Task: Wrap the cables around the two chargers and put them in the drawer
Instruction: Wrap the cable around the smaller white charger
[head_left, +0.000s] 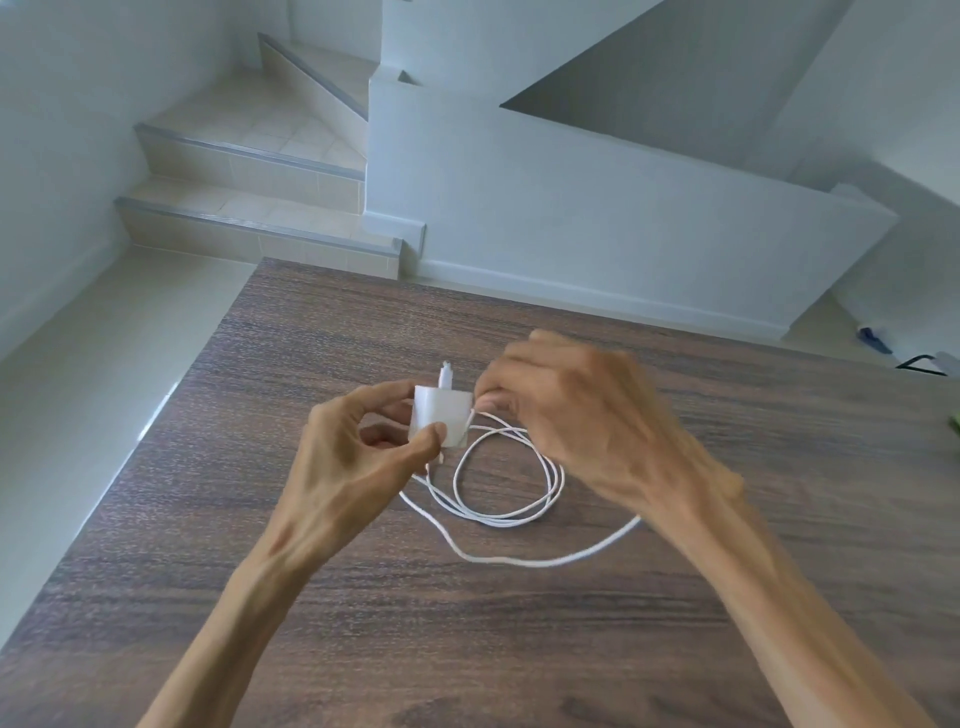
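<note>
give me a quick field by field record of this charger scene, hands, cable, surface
surface: wooden table
charger: white charger, held above the table
left hand: left hand pinches the charger between thumb and fingers
right hand: right hand pinches the cable beside the charger; blurred
cable: white cable, mostly loose loops lying on the table, little if any wrapped yet
second charger: not in view
drawer: not in view
background: tiled stairs and a white wall
</note>
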